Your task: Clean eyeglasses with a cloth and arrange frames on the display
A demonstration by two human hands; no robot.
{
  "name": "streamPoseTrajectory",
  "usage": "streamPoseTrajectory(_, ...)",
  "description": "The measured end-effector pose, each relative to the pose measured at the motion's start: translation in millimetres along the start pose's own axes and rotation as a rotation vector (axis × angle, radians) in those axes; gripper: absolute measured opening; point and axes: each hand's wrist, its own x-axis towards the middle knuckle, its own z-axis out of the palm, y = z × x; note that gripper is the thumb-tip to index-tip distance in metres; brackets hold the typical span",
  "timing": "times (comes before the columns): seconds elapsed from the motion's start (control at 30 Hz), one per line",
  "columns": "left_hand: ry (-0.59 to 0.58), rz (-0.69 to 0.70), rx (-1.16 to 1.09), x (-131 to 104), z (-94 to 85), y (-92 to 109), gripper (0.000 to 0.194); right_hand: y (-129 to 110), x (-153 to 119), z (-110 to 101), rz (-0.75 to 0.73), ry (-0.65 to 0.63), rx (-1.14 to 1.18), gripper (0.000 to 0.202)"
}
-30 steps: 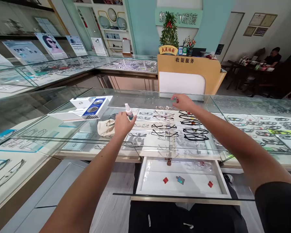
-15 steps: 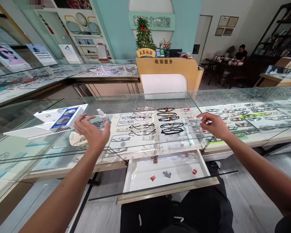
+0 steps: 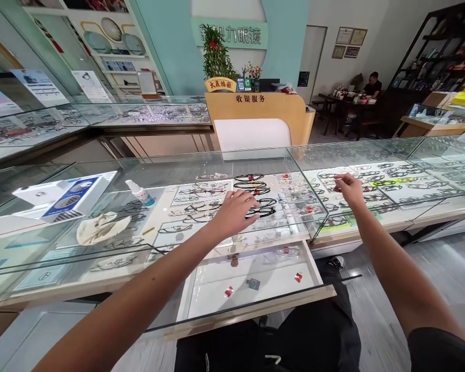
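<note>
Just beyond the drawer (image 3: 275, 298), the left hand (image 3: 235, 211) is loose and released, thumb parted from fingers, beside dark glasses (image 3: 267, 212) lying under the counter glass. The right hand (image 3: 349, 190), beyond the drawer's right end, has curled fingers; whether it grips anything, I cannot tell. Left of the drawer sit bottle (image 3: 141, 194), cloth (image 3: 104, 228) and box (image 3: 72, 197).

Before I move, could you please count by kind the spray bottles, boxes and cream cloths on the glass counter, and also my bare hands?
Spray bottle: 1
Box: 1
Cream cloth: 1
Left hand and right hand: 2
Total: 5
</note>
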Motion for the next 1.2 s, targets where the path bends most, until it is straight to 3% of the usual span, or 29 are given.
streamPoseTrajectory(0.4, -0.008, -0.032, -0.008, 15, 4.1, -12, 0.020, 10, 4, 1, 0.053, 0.032, 0.159, 0.017)
streamPoseTrajectory(0.87, -0.022, -0.070, 0.019, 32, 4.8, -24, 0.019, 8, 0, 0, 0.061, 0.013, 0.162, 0.010)
streamPoseTrajectory(1.2, -0.014, -0.055, 0.068, 31, -3.5, -18, 0.024, 7, 1, 0, 0.045, 0.081, 0.167, 0.010)
